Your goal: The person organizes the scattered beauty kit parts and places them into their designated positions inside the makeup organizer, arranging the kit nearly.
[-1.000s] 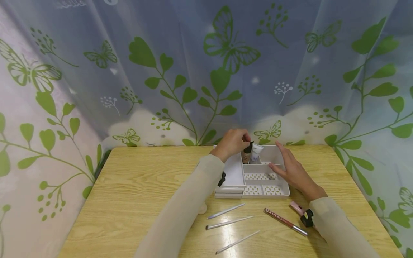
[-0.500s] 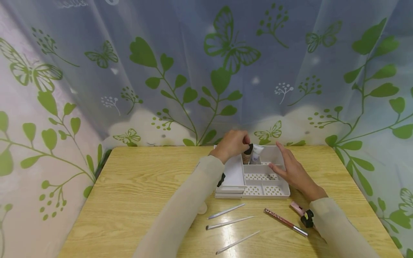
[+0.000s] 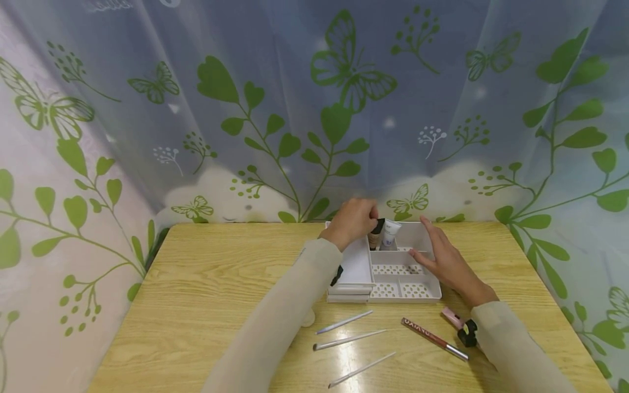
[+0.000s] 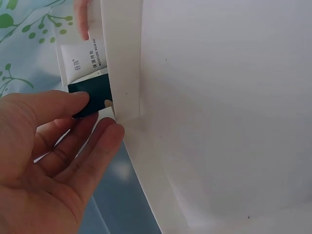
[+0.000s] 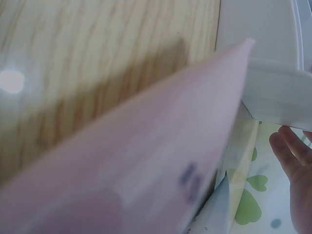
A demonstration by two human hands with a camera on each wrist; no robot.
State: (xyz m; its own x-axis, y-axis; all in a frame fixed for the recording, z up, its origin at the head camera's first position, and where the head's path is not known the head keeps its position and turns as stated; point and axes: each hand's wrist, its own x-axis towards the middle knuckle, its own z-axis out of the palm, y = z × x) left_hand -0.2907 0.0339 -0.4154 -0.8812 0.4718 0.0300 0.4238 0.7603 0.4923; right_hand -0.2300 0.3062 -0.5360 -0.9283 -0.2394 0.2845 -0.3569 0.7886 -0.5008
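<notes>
My left hand (image 3: 351, 219) pinches the black cap of a small brown foundation bottle (image 3: 374, 241), which stands in the back compartment of a white organizer (image 3: 356, 262). The left wrist view has the thumb on the dark cap (image 4: 95, 93) and fingers beneath it. Beside the bottle leans a white squeeze tube (image 3: 390, 233), its printed end (image 4: 80, 57) close to the cap. My right hand (image 3: 451, 266) rests at the organizer's right wall, fingers straight and thumb spread inward. A blurred pink tube (image 5: 141, 151) fills much of the right wrist view.
Three slim makeup brushes (image 3: 350, 339) lie in front of the organizer. Near my right forearm are a lip gloss tube (image 3: 434, 338) and a pink item (image 3: 452, 316). A round beige piece (image 3: 308, 317) is partly behind my left sleeve. A patterned curtain (image 3: 275, 109) hangs behind the table.
The bottle's black cap has shifted very slightly down and left, with my left fingers still at it. My right hand has stayed in place.
</notes>
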